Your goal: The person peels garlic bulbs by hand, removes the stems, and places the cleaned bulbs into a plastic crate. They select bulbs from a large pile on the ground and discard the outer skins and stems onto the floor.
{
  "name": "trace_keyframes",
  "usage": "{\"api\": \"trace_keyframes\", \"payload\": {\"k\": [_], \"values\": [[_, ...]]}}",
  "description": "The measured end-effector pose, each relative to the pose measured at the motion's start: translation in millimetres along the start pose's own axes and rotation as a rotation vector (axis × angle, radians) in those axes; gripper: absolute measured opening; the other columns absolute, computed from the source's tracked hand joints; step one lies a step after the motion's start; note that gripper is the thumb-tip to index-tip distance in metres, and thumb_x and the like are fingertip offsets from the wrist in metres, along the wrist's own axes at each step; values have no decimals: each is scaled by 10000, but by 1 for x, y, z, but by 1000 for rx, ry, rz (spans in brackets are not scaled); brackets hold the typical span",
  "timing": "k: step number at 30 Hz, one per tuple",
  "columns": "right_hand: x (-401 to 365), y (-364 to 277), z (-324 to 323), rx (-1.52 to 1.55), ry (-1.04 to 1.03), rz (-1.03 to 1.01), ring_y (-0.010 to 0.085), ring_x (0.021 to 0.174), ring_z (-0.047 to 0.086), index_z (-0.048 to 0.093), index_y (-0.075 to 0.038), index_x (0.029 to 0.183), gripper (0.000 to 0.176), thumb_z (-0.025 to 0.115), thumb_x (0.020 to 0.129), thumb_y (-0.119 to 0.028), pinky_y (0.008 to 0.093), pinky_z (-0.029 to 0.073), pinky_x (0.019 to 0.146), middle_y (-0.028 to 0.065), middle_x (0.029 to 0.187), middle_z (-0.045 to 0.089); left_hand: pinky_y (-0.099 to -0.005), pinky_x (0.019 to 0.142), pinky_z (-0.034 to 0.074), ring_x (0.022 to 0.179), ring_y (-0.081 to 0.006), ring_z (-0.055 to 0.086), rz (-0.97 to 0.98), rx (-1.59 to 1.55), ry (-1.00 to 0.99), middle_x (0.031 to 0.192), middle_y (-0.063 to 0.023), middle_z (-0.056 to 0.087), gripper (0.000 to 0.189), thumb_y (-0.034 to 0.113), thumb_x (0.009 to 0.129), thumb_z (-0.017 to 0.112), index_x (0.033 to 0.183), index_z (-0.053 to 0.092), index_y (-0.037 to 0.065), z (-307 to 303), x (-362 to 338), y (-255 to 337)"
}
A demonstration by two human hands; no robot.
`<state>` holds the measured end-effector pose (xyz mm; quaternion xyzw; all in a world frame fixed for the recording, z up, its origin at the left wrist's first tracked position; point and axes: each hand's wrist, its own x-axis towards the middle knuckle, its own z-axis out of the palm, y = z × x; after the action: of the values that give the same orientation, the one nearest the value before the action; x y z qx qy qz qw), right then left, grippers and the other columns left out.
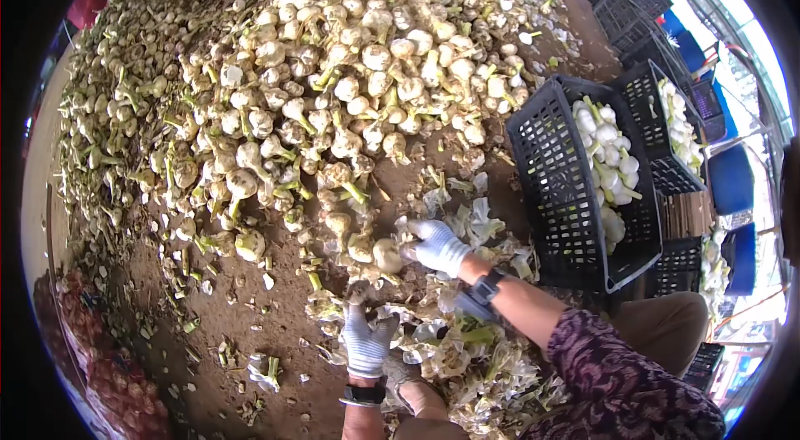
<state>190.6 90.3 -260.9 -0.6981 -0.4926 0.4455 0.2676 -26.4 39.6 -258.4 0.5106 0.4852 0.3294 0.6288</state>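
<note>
White garlic bulbs (607, 137) partly fill the black crate (554, 190); a far larger, dirtier heap (350, 65) lies outside. The right hand (440, 249) is at a loose bulb (387, 256), the left hand (367, 344) over husks (454, 348) (whether either grips anything, I cannot tell).

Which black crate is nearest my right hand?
The foremost crate of pale bulbs, just right of your right hand; the other crates stand farther away.

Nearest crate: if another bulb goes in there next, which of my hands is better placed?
Right, most likely. Your right hand is right beside a pale bulb and closer to the crate. Your left hand is farther from both.
</note>
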Motion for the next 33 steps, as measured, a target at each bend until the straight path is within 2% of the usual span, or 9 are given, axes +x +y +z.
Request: {"api": "trace_keyframes", "payload": {"k": [1, 4, 7, 8, 20, 23, 25, 27, 33], "values": [[1, 13, 1, 393, -164, 153, 191, 726, 612, 651, -58, 913, 188, 658, 729, -96, 324, 493, 682, 102, 822, 662, -290, 768, 506, 907, -171, 573, -5, -2, 3, 1130, -77, 514, 531, -63, 705, 632, 1196, 468, 52, 2, 4, 4], [-23, -22, -23, 372, -435, 13, 121, 795, 577, 646, -66, 955, 212, 647, 744, -52, 294, 484, 725, 38, 850, 639, -294, 817, 503, 993, -186, 564, -90, -458, -160, 1163, -81, 515, 593, -69, 686, 664, 1230, 460, 50, 10, 14, 18], [-41, -26, -17, 464, -324, 2, 109, 836, 576, 551, -91, 1175, 354, 638, 843, -180, 273, 493, 697, 22, 951, 618, -315, 873, 474, 1003, -184, 553, -116, -410, -141, 1158, -100, 533, 641, -99, 657, 682, 1236, 447, 43, 10, 12, 27], [-45, -27, -13, 561, -281, 23, 94, 953, 540, 528, -53, 1217, 403, 638, 859, -201, 259, 436, 871, 10, 1026, 605, -313, 873, 473, 981, -173, 553, -124, -363, -70, 1099, -69, 549, 608, -96, 640, 695, 1191, 475, 40, 13, 11, 30], [-69, -32, 15, 557, -144, 60, 135, 967, 551, 541, -62, 1208, 384, 610, 830, -64, 265, 445, 861, 57, 1076, 593, -353, 863, 463, 990, -275, 558, 333, 454, 108, 1100, -134, 546, 592, 151, 599, 826, 1092, 520, 36, 21, -9, 37], [-70, -25, 17, 370, -19, -267, 103, 895, 552, 537, -81, 1230, 416, 571, 821, -11, 242, 461, 804, 31, 1045, 591, -351, 861, 467, 993, -250, 556, 333, 457, 122, 1098, -109, 543, 596, 140, 608, 825, 1103, 506, 49, 22, -14, 22], [-74, -24, 16, 669, -172, 3, 82, 849, 547, 536, -84, 1240, 436, 547, 818, 21, 229, 470, 764, 16, 1032, 587, -330, 858, 473, 992, -210, 548, 155, -44, 130, 1092, -79, 536, 609, 150, 623, 834, 1116, 487, 64, 26, -18, 19], [-75, -22, 12, 644, -191, -44, 83, 847, 548, 530, -82, 1246, 435, 554, 823, 15, 232, 472, 761, 17, 1033, 588, -307, 839, 495, 970, -183, 552, -14, -395, 146, 1093, -63, 529, 652, 206, 627, 855, 1127, 465, 55, 25, -21, 31], [-78, -39, 10, 837, -248, 82, 93, 933, 548, 516, -70, 1245, 426, 605, 831, -26, 249, 460, 829, 19, 1072, 588, -314, 849, 491, 981, -176, 549, -23, -341, 152, 1129, -79, 524, 680, 171, 617, 858, 1158, 464, 51, 27, -25, 28]]}}
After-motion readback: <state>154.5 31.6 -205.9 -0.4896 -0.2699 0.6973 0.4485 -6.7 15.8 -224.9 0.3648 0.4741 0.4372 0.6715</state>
